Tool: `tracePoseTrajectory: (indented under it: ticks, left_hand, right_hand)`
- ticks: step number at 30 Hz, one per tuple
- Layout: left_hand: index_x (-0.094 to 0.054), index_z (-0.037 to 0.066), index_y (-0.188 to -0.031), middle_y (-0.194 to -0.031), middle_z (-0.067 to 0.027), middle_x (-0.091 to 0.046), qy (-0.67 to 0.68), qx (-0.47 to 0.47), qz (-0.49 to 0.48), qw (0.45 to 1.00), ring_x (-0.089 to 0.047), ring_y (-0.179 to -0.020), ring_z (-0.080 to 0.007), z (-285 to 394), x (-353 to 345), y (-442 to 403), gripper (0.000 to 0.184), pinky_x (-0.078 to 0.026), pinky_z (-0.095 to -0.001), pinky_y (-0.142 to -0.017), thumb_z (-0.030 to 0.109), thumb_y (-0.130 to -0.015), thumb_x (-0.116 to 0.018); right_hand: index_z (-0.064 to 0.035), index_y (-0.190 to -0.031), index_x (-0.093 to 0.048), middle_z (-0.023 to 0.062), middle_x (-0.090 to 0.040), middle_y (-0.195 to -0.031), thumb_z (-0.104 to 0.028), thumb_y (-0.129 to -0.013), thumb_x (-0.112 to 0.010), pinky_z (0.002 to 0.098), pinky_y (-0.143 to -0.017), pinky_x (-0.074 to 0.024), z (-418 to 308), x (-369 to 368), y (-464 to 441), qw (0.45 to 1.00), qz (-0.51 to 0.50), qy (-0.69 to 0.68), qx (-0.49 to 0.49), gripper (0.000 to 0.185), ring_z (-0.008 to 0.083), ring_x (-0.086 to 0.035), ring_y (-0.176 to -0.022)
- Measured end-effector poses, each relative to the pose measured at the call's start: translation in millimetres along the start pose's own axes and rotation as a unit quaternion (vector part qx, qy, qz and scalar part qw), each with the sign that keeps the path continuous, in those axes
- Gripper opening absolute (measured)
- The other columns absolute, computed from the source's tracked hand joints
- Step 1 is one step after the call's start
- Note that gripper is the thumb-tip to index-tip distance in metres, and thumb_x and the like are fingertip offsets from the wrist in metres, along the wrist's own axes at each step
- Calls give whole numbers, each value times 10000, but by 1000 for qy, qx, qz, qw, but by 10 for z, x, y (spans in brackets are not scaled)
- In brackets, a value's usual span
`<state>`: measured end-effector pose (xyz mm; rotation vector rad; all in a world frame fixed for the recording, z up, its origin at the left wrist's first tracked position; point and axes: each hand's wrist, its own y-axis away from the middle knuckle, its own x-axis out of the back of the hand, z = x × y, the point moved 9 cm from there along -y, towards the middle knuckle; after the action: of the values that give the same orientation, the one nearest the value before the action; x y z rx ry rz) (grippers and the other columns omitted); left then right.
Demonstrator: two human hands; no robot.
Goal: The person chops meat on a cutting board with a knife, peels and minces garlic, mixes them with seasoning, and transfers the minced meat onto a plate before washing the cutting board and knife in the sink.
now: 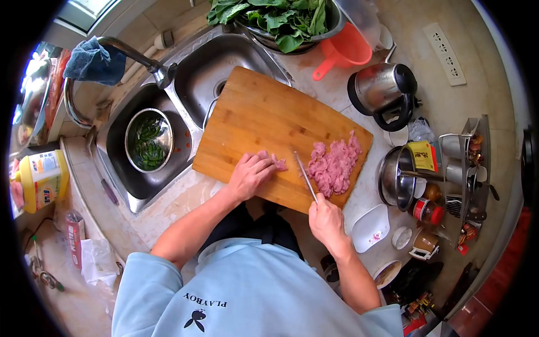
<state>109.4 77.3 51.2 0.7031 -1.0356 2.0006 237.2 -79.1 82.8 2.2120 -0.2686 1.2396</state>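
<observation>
A wooden cutting board (269,123) lies at an angle over the counter and the sink's edge. My left hand (251,175) rests on the board's near left part, its fingers curled on a small piece of pink meat (279,163). My right hand (327,218) is closed around the handle of a knife (305,177) at the board's near edge. The blade points away from me, between the small piece and a pile of sliced pink meat (335,165) on the right of the board.
A double sink (191,151) at the left holds a metal bowl (170,140) of cut greens. Leafy greens (275,19), a red strainer (349,48) and a kettle (384,90) stand behind. At the right are a metal pan (387,177) and a white dish (370,227).
</observation>
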Motion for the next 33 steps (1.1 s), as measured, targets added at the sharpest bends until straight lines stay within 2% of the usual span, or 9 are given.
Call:
tracePoseTrajectory:
  ticks: [2,6,15,18,20,24,28,30,33]
  left_hand:
    - [-705,74,-1036,-1107,-62,-682,4,-11,30,999,-638,-1032,-252,56,83,-4,286,-465,-378,-848,47,-753,-736]
    - [-696,71,-1066,-1144,-43,-671,-32,-21,-13,999,-618,-1100,-221,61,-26,8,274,-461,-359,-869,115,-796,-677]
    - [-675,55,-1012,-1139,-62,-656,-44,-29,-59,997,-605,-1108,-243,40,-132,18,256,-458,-353,-852,155,-779,-641]
    - [-680,57,-1024,-1128,-57,-658,-47,-35,-56,997,-606,-1106,-241,26,-102,-27,262,-458,-354,-846,154,-783,-641]
    - [-687,63,-1044,-1132,-50,-662,-32,-19,-77,996,-605,-1110,-234,9,-157,11,270,-458,-358,-849,152,-792,-646]
    - [-699,79,-1082,-1156,-40,-674,-15,-18,-54,998,-618,-1101,-227,58,-53,-81,292,-457,-362,-868,133,-797,-662]
    - [-707,80,-1095,-1165,-44,-681,-24,-15,-37,999,-631,-1099,-229,40,-98,19,309,-457,-364,-876,101,-789,-674]
    - [-708,74,-1089,-1163,-48,-682,-27,-20,-36,999,-634,-1102,-231,39,-108,-2,307,-457,-363,-876,89,-784,-677]
    - [-708,66,-1080,-1163,-51,-682,-26,-20,-42,999,-634,-1108,-233,14,-128,22,303,-458,-360,-873,84,-778,-680]
  right_hand:
    - [-6,-947,-559,257,-685,-860,-143,-950,-514,578,-683,-523,-171,-4,39,1000,-15,-8,16,144,481,-660,-749]
    - [-27,-931,-553,230,-692,-855,-153,-942,-530,572,-679,-531,-198,-79,27,999,-30,-6,42,129,467,-665,-749]
    - [-25,-982,-536,222,-679,-823,-164,-948,-540,582,-664,-530,-234,-111,-63,996,-64,31,47,143,455,-670,-733]
    - [-24,-982,-535,221,-680,-827,-169,-950,-542,582,-662,-527,-112,-159,54,995,-95,39,15,148,456,-673,-744]
    - [-20,-976,-540,231,-683,-826,-169,-950,-539,585,-670,-525,-194,-199,-86,997,-73,20,33,151,466,-672,-750]
    - [-10,-967,-552,260,-681,-809,-163,-953,-524,590,-689,-519,-84,-199,-267,997,-55,-54,29,156,490,-665,-763]
    - [-1,-950,-557,274,-674,-789,-152,-958,-495,590,-691,-521,52,-26,-100,997,11,-55,-44,163,496,-662,-755]
    - [-2,-933,-554,266,-679,-794,-152,-959,-499,587,-675,-528,-148,-70,2,998,-47,-30,-13,162,486,-668,-742]
    - [-7,-918,-550,258,-683,-795,-141,-946,-516,579,-665,-541,-229,-144,158,999,-50,-12,15,142,482,-671,-724]
